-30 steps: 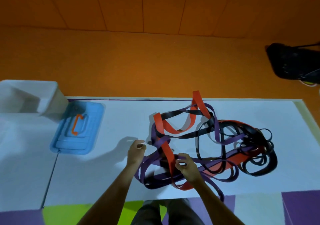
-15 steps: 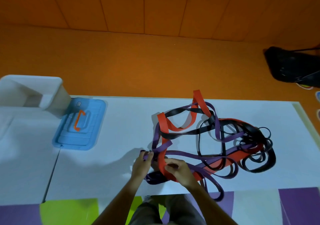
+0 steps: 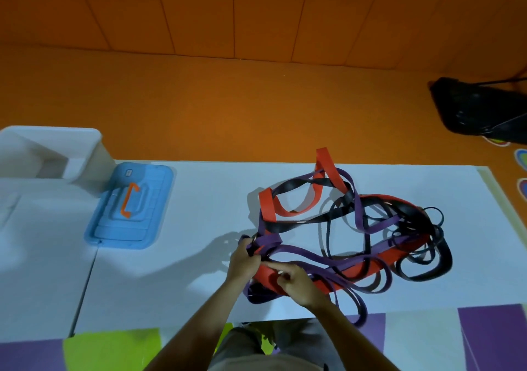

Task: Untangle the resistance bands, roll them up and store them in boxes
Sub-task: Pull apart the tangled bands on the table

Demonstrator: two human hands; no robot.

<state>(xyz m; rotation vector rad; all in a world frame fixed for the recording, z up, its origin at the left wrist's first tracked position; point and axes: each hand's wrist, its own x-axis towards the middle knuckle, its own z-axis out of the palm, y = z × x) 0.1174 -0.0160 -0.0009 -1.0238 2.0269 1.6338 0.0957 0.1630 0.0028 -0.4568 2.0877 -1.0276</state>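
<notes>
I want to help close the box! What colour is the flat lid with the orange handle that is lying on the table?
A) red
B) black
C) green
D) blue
D: the lid lying flat beside the white box is light blue, with an orange handle in its middle.

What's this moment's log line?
stage: untangling | left hand: grips purple band | right hand: pinches red band | black bands: tangled, on table | box: open, blue lid beside

Smooth matt rubbery bands [image 3: 356, 259], ridged blue plastic lid [image 3: 131, 208], white matt tabletop [image 3: 199, 199]
</notes>
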